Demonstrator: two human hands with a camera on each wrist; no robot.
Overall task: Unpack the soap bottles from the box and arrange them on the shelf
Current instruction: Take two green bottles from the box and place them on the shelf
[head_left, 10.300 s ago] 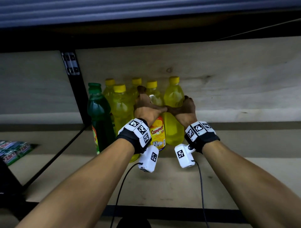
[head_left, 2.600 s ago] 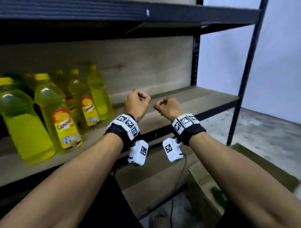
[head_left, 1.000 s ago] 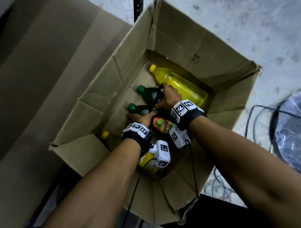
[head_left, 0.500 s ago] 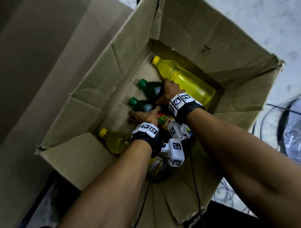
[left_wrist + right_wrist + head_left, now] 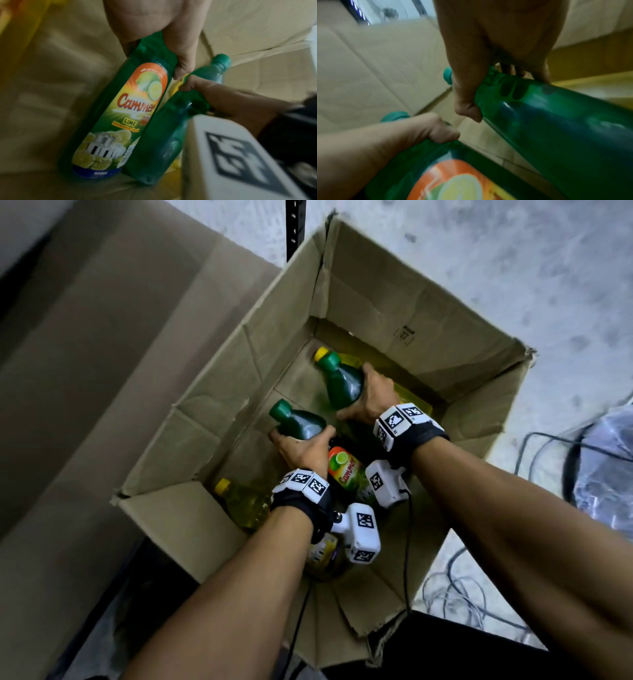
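Head view showed two green lime soap bottles (image 5: 301,424) (image 5: 342,381) inside the cardboard box (image 5: 394,302), one wrapped near its neck by each hand (image 5: 301,450) (image 5: 371,398). Both should be lifted straight up, slowly, clear of the yellow bottles (image 5: 243,501).

Both hands (image 5: 154,27) grip green bottles (image 5: 120,108).

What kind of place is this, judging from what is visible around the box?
Probably a storeroom or stockroom. A worn cardboard box of dish-soap bottles sits on a bare concrete floor, beside a black perforated shelf post, and loose cables lie on the floor nearby.
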